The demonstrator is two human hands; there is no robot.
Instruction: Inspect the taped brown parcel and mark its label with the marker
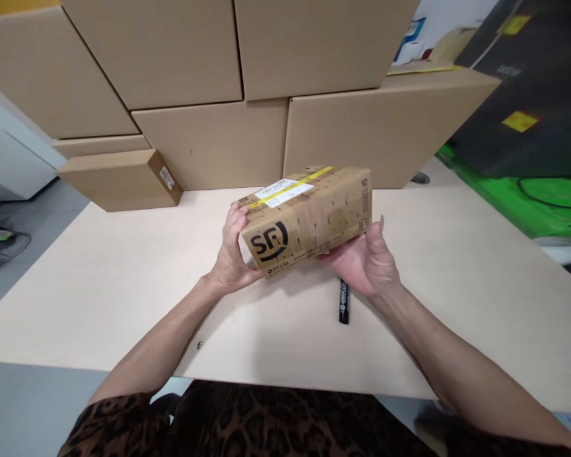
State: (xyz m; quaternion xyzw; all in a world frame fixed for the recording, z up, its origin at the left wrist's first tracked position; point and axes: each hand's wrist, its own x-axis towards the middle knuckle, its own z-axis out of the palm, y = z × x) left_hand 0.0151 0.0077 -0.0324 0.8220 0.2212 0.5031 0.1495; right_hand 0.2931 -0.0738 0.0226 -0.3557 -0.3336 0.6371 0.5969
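A brown cardboard box (pixel 314 225) printed with "SF" is held tilted above the table, its right end higher than its left. A white label (pixel 285 192) and a yellow strip lie along its top. My left hand (pixel 233 251) grips the left end, with fingers over the upper edge and the thumb below. Under the right part of the box, my right hand (pixel 366 260) supports it from beneath; some of its fingers are hidden by the box. A black marker (pixel 344 303) lies on the table just below my right hand.
Large cardboard boxes (pixel 214 143) are stacked along the back of the pale table (pixel 137 266). A smaller flat box (pixel 118 181) stands at the back left. To the right are a dark machine (pixel 523 95) and a green surface (pixel 518 200). The table's front edge is near my body.
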